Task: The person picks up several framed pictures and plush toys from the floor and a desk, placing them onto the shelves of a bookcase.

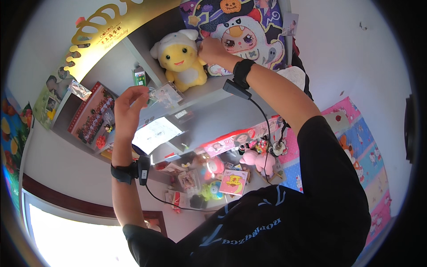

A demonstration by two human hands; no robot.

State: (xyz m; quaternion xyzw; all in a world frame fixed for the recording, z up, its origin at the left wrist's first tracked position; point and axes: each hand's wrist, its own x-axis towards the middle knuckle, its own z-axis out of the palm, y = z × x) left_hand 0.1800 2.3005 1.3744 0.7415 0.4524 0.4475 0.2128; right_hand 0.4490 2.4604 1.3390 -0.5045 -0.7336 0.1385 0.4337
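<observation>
On the cabinet's upper shelf sits a yellow plush toy (180, 61) with a white animal-ear hood. My right hand (213, 50) is at its side, in front of a sparkly cartoon picture (238, 35); the fingertips are partly hidden, so a grip is not clear. A clear photo stand (165, 94) leans at the shelf's front edge, just below the plush. My left hand (130, 102) is raised beside that stand. Its fingers are loosely bent and apart from the thumb, with nothing visible between them. Both wrists wear black straps with cabled modules.
A gold paper crown (100, 36) arches over the cabinet. To the left stands a framed group photo (93, 115). Below, a white sheet with drawing (157, 135) hangs at the cabinet. Lower down are pink plush toys (263, 162) and a pink square card (233, 182).
</observation>
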